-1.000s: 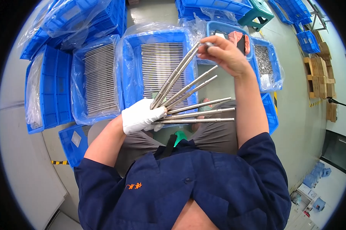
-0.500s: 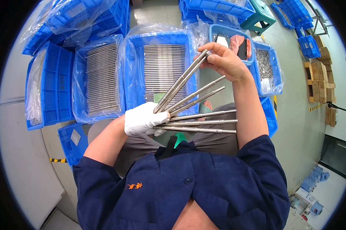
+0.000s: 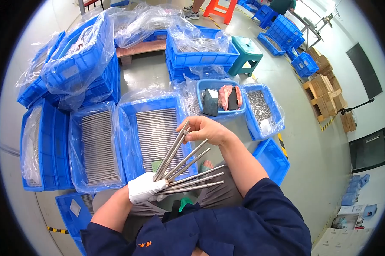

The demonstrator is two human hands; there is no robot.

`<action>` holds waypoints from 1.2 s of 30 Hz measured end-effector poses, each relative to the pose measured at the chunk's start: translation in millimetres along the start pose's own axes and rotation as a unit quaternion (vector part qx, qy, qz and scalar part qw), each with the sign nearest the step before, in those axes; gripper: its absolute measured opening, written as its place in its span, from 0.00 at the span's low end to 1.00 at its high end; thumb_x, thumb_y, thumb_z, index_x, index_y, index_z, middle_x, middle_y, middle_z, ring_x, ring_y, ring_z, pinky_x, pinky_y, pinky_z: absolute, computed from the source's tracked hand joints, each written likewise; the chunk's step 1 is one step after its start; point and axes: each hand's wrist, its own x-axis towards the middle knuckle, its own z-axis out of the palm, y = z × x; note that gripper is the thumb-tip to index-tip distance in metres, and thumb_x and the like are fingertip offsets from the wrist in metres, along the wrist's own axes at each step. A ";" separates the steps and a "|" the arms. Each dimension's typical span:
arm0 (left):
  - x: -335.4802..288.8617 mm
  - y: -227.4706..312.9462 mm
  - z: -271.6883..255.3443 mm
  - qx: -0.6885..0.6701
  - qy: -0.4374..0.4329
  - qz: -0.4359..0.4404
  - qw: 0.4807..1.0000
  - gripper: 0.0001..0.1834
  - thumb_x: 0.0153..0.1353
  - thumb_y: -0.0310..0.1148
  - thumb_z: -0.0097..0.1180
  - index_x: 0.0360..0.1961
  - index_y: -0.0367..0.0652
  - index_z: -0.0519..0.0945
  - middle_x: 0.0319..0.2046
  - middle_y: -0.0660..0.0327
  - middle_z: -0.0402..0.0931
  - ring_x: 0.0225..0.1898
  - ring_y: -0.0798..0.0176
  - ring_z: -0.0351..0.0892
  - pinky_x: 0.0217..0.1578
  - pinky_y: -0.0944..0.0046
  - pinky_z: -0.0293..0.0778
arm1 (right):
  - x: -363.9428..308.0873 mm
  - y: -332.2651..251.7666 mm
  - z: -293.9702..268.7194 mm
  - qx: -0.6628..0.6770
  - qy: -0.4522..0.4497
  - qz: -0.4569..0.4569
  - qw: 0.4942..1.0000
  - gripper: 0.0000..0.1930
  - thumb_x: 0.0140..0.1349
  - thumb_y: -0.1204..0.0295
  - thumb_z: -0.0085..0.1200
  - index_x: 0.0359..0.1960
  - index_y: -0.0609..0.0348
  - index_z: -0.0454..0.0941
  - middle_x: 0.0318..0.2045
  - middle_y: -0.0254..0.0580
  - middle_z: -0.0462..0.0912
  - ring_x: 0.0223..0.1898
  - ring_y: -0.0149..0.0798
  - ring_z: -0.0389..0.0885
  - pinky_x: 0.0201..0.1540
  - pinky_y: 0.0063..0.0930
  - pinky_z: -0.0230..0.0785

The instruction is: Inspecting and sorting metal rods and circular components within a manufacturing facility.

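My left hand (image 3: 144,188), in a white glove, is closed around the near ends of several slim metal rods (image 3: 194,181), which fan out up and to the right. Bare, my right hand (image 3: 207,129) pinches the far end of the uppermost rods between thumb and fingers. The lower rods stick out free of it. Beyond my hands stands a blue crate (image 3: 181,106) lined with clear plastic, where more metal rods (image 3: 156,128) lie in neat rows. A small green label (image 3: 156,165) rests on those rods.
Left of it, another lined crate (image 3: 75,160) holds rods. Farther right are a light-blue tub (image 3: 198,91) with phones and pink cloth, and a crate of small metal parts (image 3: 259,105). A green stool (image 3: 246,50) stands behind; a person's leg (image 3: 197,6) shows at the top.
The view has tilted up, so more of the floor and far crates shows and my hands sit lower and farther left in the picture. Both hands keep their grip on the rods.
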 end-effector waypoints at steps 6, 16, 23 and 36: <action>-2.1 -0.1 1.4 -0.007 0.003 -0.005 1.000 0.19 0.59 0.50 0.54 0.29 0.44 0.75 0.16 0.67 0.70 0.16 0.74 0.62 0.17 0.71 0.58 | -1.0 2.0 1.4 -0.042 0.000 -0.009 0.999 0.14 0.54 0.77 0.59 0.44 0.59 0.75 0.40 0.40 0.81 0.43 0.32 0.78 0.49 0.27 0.69; -2.6 0.1 2.1 -0.004 -0.001 -0.012 1.000 0.17 0.61 0.48 0.52 0.29 0.44 0.75 0.16 0.67 0.70 0.16 0.74 0.63 0.17 0.72 0.59 | -5.6 -3.0 -19.6 0.073 0.054 -0.119 0.989 0.16 0.57 0.72 0.58 0.47 0.61 0.73 0.41 0.47 0.80 0.44 0.37 0.77 0.51 0.33 0.67; -1.4 3.9 0.5 0.049 -0.001 -0.028 0.998 0.20 0.62 0.50 0.51 0.40 0.43 0.77 0.18 0.67 0.70 0.17 0.74 0.63 0.17 0.73 0.60 | -2.6 4.2 -8.8 0.067 0.001 -0.147 0.987 0.18 0.57 0.68 0.60 0.48 0.59 0.72 0.42 0.49 0.80 0.47 0.40 0.77 0.53 0.37 0.66; 1.7 -0.3 1.2 0.094 -0.029 0.004 0.995 0.21 0.63 0.53 0.48 0.32 0.44 0.74 0.17 0.69 0.68 0.17 0.74 0.62 0.18 0.72 0.59 | -9.8 -5.8 8.5 -0.004 -0.036 -0.097 0.995 0.16 0.53 0.80 0.59 0.45 0.58 0.76 0.41 0.44 0.81 0.45 0.34 0.78 0.48 0.27 0.69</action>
